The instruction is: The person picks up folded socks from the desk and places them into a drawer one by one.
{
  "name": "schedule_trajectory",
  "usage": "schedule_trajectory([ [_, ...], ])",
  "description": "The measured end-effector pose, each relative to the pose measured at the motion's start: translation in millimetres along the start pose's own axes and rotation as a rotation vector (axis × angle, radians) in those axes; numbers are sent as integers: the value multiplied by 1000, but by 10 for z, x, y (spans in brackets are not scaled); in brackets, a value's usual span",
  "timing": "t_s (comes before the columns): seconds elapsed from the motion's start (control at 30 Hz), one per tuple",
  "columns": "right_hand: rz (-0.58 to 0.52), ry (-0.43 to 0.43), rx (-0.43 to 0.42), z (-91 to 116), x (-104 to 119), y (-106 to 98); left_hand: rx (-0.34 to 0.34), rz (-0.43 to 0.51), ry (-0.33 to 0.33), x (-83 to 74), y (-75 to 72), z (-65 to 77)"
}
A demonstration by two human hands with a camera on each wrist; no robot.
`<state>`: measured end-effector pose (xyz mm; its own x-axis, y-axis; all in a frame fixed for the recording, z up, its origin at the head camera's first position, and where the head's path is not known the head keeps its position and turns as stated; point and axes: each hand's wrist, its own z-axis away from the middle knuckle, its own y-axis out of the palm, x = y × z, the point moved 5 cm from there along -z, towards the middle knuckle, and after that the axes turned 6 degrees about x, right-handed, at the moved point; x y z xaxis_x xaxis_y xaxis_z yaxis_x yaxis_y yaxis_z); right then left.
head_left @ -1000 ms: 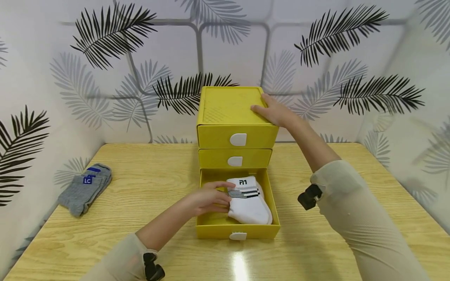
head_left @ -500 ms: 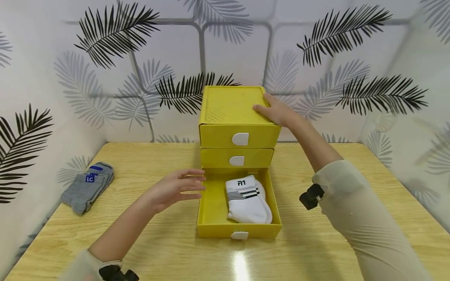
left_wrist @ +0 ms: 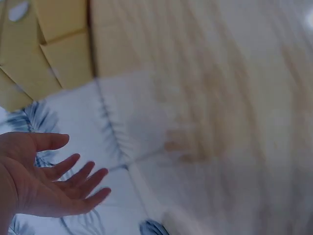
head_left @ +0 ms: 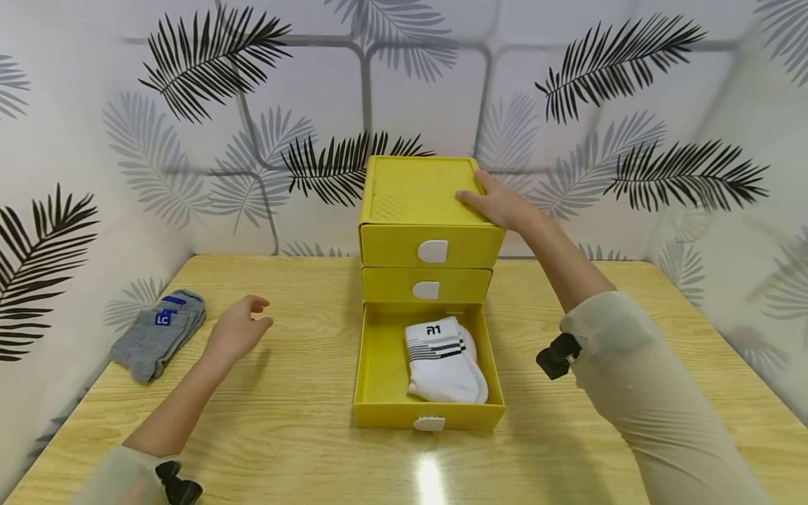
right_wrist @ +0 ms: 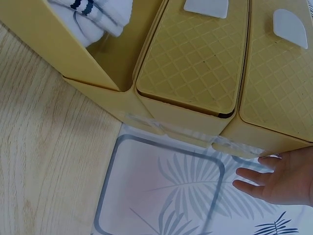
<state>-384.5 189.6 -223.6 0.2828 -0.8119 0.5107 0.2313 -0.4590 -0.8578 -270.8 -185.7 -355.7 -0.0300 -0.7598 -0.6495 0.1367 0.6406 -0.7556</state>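
Observation:
A yellow three-drawer box [head_left: 429,189] stands in the middle of the table, its bottom drawer [head_left: 385,365] pulled out. Inside that drawer, towards its right side, lies a folded pair of white socks [head_left: 445,375] with dark stripes. My right hand [head_left: 501,200] rests on the box's top right edge, thumb on the lid; the right wrist view shows its fingers along the box's side. My left hand [head_left: 236,330] is in the air over the table with loose fingers and nothing in it. To its left lies a folded pair of grey socks [head_left: 160,333] with a blue label.
The wooden table [head_left: 303,449] runs back to a white wall [head_left: 423,91] printed with leaves. White tabs [head_left: 432,251] mark the drawer fronts. The open drawer juts towards the front of the table.
My left hand has left the white socks in the drawer and moved left through the air towards the grey socks. My right hand has stayed on the box.

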Motion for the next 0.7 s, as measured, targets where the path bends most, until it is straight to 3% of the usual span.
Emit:
schedule_trajectory([
  [0.1,-1,-3,-1,-2,0,-4,-1,-132,-67,239,-94,-19],
  [0.27,9,10,6,0,0,-8,41,-241,-138,531,-237,-5],
  [0.37,14,11,8,-2,4,-13,64,-261,-245,691,-297,15],
  [0.5,13,9,5,1,-2,-21,140,-192,-389,876,-289,31],
  [0.6,12,10,7,0,-6,-17,179,-169,-409,958,-239,28],
  [0.7,8,6,6,1,0,-11,185,-208,-367,959,-188,-2],
])
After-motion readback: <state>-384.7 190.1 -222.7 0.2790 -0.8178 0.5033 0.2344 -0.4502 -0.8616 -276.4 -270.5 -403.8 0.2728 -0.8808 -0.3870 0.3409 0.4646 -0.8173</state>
